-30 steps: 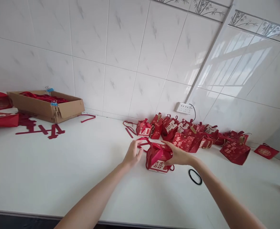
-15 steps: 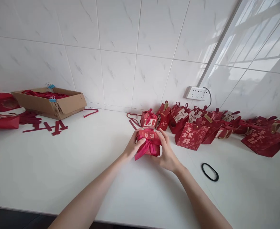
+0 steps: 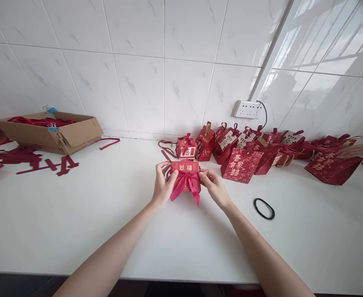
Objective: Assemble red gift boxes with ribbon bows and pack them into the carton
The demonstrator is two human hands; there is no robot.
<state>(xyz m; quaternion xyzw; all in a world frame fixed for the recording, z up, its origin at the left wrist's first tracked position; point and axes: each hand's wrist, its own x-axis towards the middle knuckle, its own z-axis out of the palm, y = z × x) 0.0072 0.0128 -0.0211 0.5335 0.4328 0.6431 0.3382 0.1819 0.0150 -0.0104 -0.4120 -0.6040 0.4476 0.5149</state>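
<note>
A small red gift box [image 3: 185, 167] with gold lettering sits on the white table in front of me. Across its front is a crimson satin ribbon bow [image 3: 187, 180], its two tails hanging down. My left hand [image 3: 163, 183] pinches the bow's left loop, thumb in front, fingers at the box's side. On the other side, my right hand [image 3: 214, 184] pinches the right loop between thumb and fingers. The fingertips behind the ribbon are partly hidden. Just behind stands another red box [image 3: 186, 147] with a white double-happiness panel and a ribbon on top.
Several red gift boxes [image 3: 242, 165] line the wall at right, where another person's hand [image 3: 359, 152] touches one. A black ring-shaped band [image 3: 264, 208] lies nearer. At left are a cardboard box [image 3: 79, 134] of red ribbons and loose strips [image 3: 67, 165]. A power strip [image 3: 248, 109] is on the wall.
My right hand has moved from around the box's side to the bow's right loop. The bow now sits straighter and more spread. Another person's hand has appeared at far right.
</note>
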